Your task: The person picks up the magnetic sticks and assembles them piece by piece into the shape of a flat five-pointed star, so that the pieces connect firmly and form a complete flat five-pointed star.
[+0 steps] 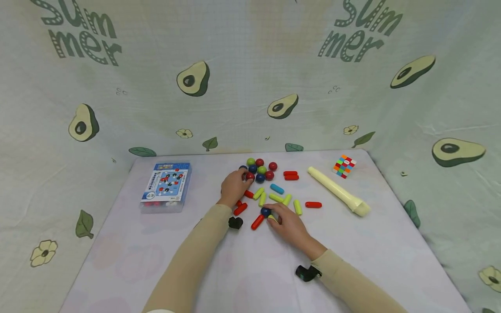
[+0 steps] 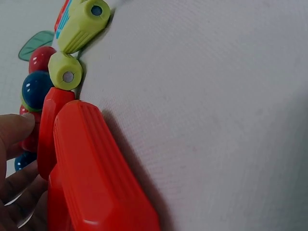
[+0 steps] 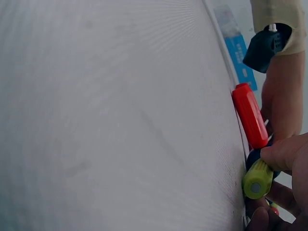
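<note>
At the near edge of a cluster of balls, my left hand (image 1: 232,188) pinches a red ball (image 1: 249,176) between thumb and fingers. Dark blue balls (image 1: 260,178) sit beside it, and red magnetic rods (image 2: 96,163) lie under and next to the hand. Closer to me, my right hand (image 1: 290,226) grips a short yellow-green magnetic rod (image 3: 257,182), its thumb on the rod's side. A dark blue ball (image 1: 265,212) lies at that rod's far end, by the fingertips. From the ball a red rod (image 1: 257,222) extends toward me on the table.
Loose yellow-green rods (image 1: 276,198), a light blue rod (image 1: 277,188) and red rods (image 1: 313,204) are scattered around the hands. At left lies a boxed set (image 1: 166,187). A pale yellow tube (image 1: 336,190) and a puzzle cube (image 1: 344,166) lie at right. Printed cloth (image 1: 242,121) hangs behind the table.
</note>
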`<state>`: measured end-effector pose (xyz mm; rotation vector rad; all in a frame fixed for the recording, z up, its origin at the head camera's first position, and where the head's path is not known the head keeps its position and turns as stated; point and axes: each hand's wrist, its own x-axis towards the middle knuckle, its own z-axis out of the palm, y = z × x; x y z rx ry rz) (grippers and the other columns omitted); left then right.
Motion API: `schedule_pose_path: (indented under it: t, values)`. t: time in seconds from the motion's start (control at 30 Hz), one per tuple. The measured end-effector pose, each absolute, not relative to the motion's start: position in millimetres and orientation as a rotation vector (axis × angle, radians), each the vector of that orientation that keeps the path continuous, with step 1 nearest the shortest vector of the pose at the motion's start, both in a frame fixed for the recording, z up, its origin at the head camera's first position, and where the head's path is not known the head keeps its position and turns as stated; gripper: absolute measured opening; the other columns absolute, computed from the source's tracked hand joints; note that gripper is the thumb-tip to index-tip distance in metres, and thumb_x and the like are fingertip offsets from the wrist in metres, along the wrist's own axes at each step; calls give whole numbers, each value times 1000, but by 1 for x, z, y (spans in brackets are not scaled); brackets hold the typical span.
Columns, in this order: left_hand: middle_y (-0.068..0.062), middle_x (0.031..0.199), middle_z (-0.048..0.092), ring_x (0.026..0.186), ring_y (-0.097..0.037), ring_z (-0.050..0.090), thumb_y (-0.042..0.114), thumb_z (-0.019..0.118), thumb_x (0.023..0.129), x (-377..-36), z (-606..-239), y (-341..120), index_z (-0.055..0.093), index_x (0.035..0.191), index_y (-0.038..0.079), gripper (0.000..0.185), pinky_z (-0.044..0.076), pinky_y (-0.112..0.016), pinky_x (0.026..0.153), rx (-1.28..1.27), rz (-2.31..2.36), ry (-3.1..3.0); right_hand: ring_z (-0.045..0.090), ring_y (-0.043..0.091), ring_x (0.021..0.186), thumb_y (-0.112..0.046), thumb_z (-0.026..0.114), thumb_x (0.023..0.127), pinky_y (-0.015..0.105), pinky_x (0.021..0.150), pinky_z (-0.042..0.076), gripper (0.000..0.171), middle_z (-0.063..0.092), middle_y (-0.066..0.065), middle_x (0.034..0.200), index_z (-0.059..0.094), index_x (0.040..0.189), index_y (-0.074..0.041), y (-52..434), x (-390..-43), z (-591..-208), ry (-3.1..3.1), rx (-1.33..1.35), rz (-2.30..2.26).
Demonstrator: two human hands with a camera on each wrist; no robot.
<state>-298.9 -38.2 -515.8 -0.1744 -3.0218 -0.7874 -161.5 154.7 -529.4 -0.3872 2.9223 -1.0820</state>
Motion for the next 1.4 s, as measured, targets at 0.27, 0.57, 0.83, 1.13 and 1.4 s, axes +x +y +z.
schedule_pose_path:
  t: [0.27,0.57,0.83,1.13,1.4]
  values:
    - [-5,108,68,91,-22,61,33,73,95,-299,-515,-39,65,128,14,39,54,-38,85,-186,-835,-2996,49,9,67,-20,76,94,24,56,42,46,60,-5,133,64,137,-28,154,-161,-530,2928,-402,-1094]
    - [-3,111,68,91,-21,59,31,74,94,-294,-516,-41,65,129,16,39,54,-36,85,-188,-856,-2986,49,8,67,-20,76,94,23,56,42,46,60,-4,136,63,137,-28,153,-162,-530,2947,-417,-1093]
    - [-2,112,69,94,-19,60,30,75,93,-282,-512,-43,68,133,19,42,53,-37,89,-278,-851,-2954,49,8,68,-20,75,94,23,57,43,47,59,-4,137,63,138,-29,154,-161,-528,2938,-386,-1081]
    - [0,110,69,86,-15,58,30,77,92,-265,-509,-44,68,129,17,40,52,-31,79,-409,-863,-2878,49,9,67,-24,77,93,24,55,41,44,61,-4,130,64,135,-26,156,-163,-528,2952,-385,-1113]
    - [1,114,69,93,-14,60,31,76,93,-247,-509,-45,67,131,20,41,55,-27,81,-404,-877,-2890,50,10,67,-23,77,92,25,57,42,41,63,-3,122,66,131,-23,152,-161,-526,2951,-336,-1121]
